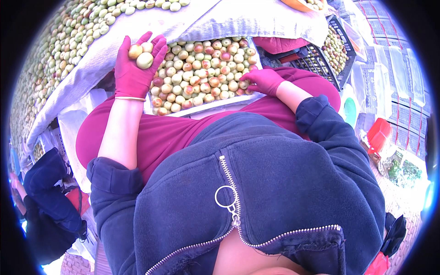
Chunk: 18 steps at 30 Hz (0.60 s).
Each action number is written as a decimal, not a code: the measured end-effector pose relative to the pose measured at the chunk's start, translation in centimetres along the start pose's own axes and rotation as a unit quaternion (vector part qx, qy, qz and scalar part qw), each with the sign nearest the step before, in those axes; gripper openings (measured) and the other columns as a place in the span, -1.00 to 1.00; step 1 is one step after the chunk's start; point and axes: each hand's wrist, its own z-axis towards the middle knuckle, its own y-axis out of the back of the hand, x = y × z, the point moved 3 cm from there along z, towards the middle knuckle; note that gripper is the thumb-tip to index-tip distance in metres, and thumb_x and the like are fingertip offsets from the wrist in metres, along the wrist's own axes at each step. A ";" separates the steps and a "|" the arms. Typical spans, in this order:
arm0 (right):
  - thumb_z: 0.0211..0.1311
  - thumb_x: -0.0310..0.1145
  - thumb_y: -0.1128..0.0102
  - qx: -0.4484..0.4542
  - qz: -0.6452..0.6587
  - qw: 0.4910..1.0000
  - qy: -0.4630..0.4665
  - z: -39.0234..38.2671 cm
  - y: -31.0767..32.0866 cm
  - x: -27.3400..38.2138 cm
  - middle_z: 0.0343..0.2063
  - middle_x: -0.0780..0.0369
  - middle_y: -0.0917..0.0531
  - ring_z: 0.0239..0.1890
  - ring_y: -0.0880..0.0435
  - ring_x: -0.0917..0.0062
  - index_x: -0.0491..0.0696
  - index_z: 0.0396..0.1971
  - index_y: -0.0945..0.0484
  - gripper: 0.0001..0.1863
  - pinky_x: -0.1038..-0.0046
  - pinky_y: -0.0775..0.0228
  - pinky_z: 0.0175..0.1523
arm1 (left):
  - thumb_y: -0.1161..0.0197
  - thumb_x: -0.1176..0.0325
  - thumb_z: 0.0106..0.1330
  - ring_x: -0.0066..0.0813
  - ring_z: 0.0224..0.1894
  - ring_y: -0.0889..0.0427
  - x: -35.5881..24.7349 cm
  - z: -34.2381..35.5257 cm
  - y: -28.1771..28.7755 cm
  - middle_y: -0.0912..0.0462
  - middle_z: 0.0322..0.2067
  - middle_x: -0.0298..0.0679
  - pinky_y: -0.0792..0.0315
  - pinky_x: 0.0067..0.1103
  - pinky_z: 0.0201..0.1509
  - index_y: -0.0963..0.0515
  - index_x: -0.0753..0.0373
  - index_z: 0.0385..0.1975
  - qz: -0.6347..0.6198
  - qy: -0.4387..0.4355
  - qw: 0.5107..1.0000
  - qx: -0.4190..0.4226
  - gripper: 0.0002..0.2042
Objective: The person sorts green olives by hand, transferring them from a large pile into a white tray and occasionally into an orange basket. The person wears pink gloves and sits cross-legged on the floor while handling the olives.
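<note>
A shallow white box (211, 108) full of round green, yellow and reddish jujubes (201, 75) rests in front of me, between my legs. Above its left side my left hand (136, 75), in a dark pink glove, is turned palm up. Three jujubes (145, 60) lie in that palm, held by the half-curled fingers. My right hand (266, 81), gloved the same way, reaches over the right edge of the box. Its bent fingers touch the fruit there, and whether a jujube is pinched between them is hidden.
A large heap of jujubes (59, 59) spreads at the left, bordered by a pale cloth (220, 23). To the right stands a black plastic crate (347, 39) of jujubes. An orange bowl (300, 5) holds more. A person in dark clothes (50, 192) is at the lower left.
</note>
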 end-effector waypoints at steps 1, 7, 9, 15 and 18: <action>0.06 -0.22 -0.22 0.006 0.002 1.000 0.001 0.1 0.0 0.0 -0.25 0.14 -0.59 -0.21 -0.62 0.23 0.11 -0.15 -0.53 -0.69 0.27 -0.48 -0.13 | 0.06 0.03 0.39 -0.03 0.14 -0.41 -0.1 0.0 0.0 -0.35 0.08 0.16 -0.39 -0.23 0.21 -0.23 0.40 0.15 -0.004 0.001 1.000 0.003 -0.46; 0.06 -0.25 -0.15 0.002 -0.027 1.000 -0.013 0.7 -0.1 -0.2 -0.28 0.12 -0.60 -0.27 -0.63 0.21 0.09 -0.21 -0.53 -0.74 0.26 -0.50 -0.21 | 0.05 0.01 0.38 -0.08 0.03 -0.50 0.1 0.1 0.2 -0.43 0.01 0.13 -0.45 -0.26 0.14 -0.27 0.39 0.11 0.000 0.029 1.000 0.010 -0.46; 0.06 -0.25 -0.15 -0.008 -0.025 0.999 -0.024 0.7 -0.1 0.2 -0.29 0.10 -0.59 -0.26 -0.63 0.20 0.09 -0.18 -0.53 -0.73 0.25 -0.49 -0.19 | 0.05 0.01 0.38 -0.07 0.00 -0.52 0.4 0.0 0.2 -0.46 -0.03 0.12 -0.46 -0.25 0.14 -0.28 0.39 0.10 0.014 0.022 1.000 0.003 -0.47; 0.07 -0.18 -0.16 -0.017 -0.023 1.000 -0.011 1.0 -0.3 1.7 -0.31 0.13 -0.61 -0.18 -0.58 0.19 0.13 -0.14 -0.51 -0.68 0.26 -0.47 -0.17 | 0.04 -0.03 0.37 0.05 0.08 -0.46 0.6 -1.1 -0.9 -0.42 0.00 0.16 -0.40 -0.16 0.18 -0.22 0.39 0.15 -0.003 0.013 1.000 -0.013 -0.42; 0.09 -0.17 -0.14 0.013 -0.068 0.997 -0.017 1.6 -0.9 1.8 -0.34 0.19 -0.63 -0.23 -0.60 0.24 0.12 -0.20 -0.53 -0.74 0.25 -0.46 -0.22 | 0.12 -0.06 0.40 0.04 0.21 -0.35 0.7 -1.6 -1.4 -0.28 0.17 0.19 -0.39 -0.24 0.21 -0.16 0.38 0.23 0.023 0.011 1.000 -0.002 -0.38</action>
